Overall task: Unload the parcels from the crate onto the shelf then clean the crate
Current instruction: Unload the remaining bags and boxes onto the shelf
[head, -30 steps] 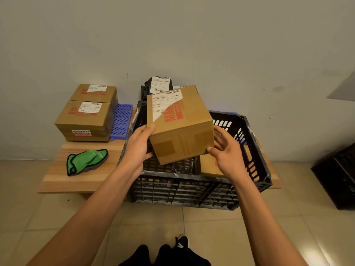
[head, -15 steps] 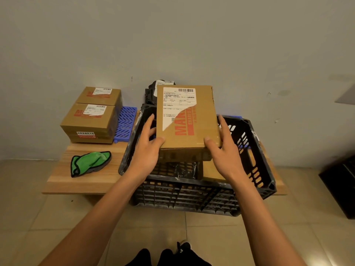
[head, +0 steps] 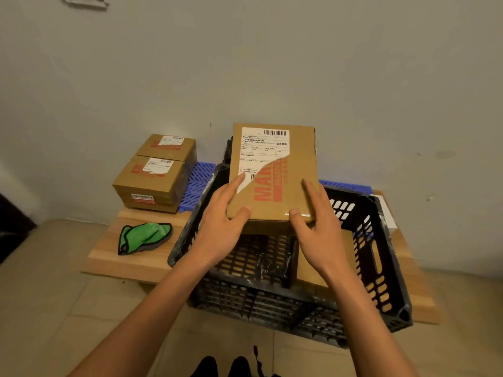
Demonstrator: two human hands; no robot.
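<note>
Holding box (head: 273,172) above crate (head: 386,270), far edge, I had left hand (head: 217,229) and right hand (head: 317,227) clamped on near corners, thumbs over top, keeping it level for shelf. Another parcel (head: 324,268) lay inside crate. Cloth (head: 143,236) waited at bench (head: 109,262) left edge.

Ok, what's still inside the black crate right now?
In the black crate, one brown cardboard parcel lies at the right, and the bare grid floor shows at the left. The held box and both hands cover the crate's far part.
</note>
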